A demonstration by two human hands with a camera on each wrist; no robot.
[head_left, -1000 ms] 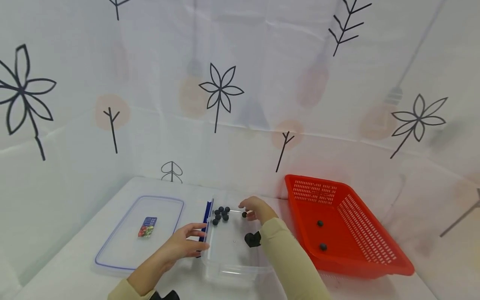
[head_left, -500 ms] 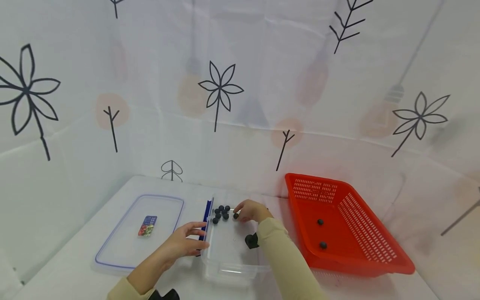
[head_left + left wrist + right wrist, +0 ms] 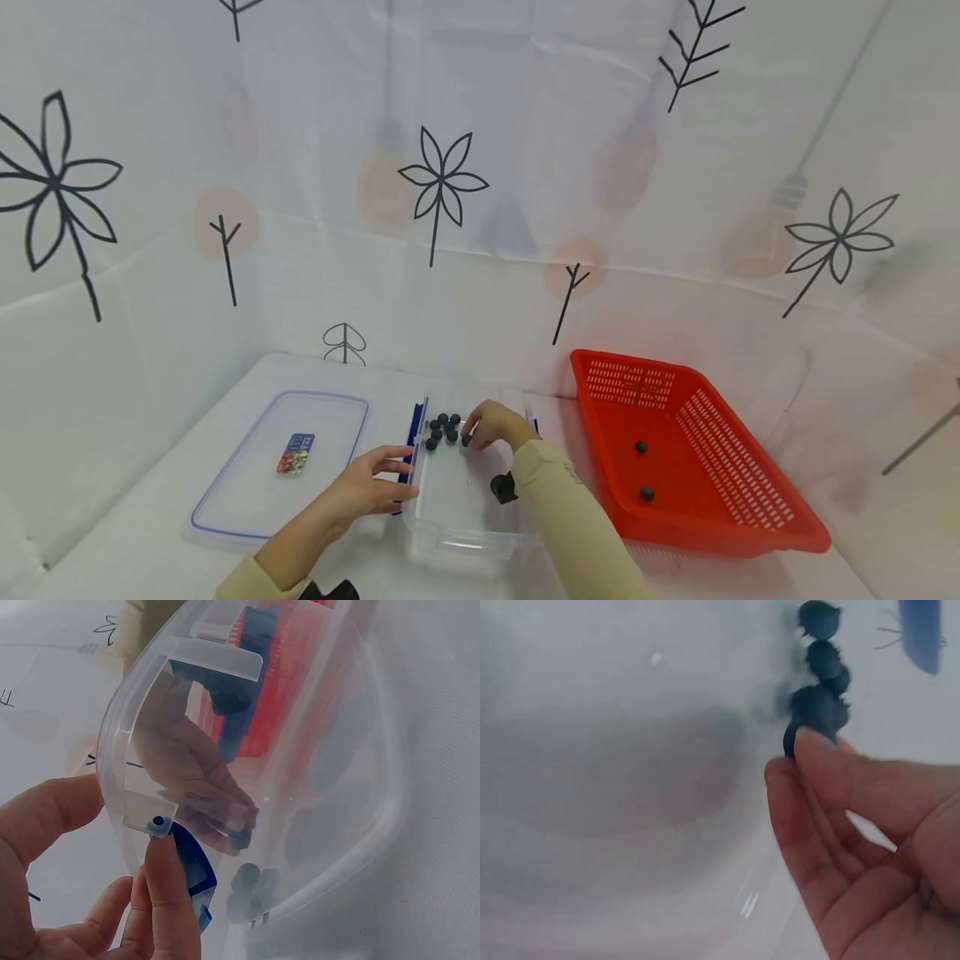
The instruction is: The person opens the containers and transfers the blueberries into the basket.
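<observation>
In the head view, my right hand [image 3: 499,425] reaches into a clear plastic box [image 3: 457,537] and pinches a dark blueberry [image 3: 467,440] between thumb and fingertips. Several other blueberries [image 3: 442,422] lie together at the box's far left. In the right wrist view, the held blueberry [image 3: 790,741] is close beside the others [image 3: 823,658], partly covered by my thumb. My left hand [image 3: 373,483] rests against the box's left side with its fingers spread. The left wrist view has a fingertip on the blue latch [image 3: 191,862] and the thumb near the rim.
A red basket [image 3: 750,533] with two blueberries [image 3: 643,471] stands to the right of the box. On the left lies a clear lid [image 3: 247,467] with a blue edge and a colourful label [image 3: 296,454]. Patterned cloth [image 3: 480,308] hangs behind the white table.
My right hand has moved left inside the box, bringing the pinched blueberry up near the cluster, and slightly toward me. The left hand has stayed in place.
</observation>
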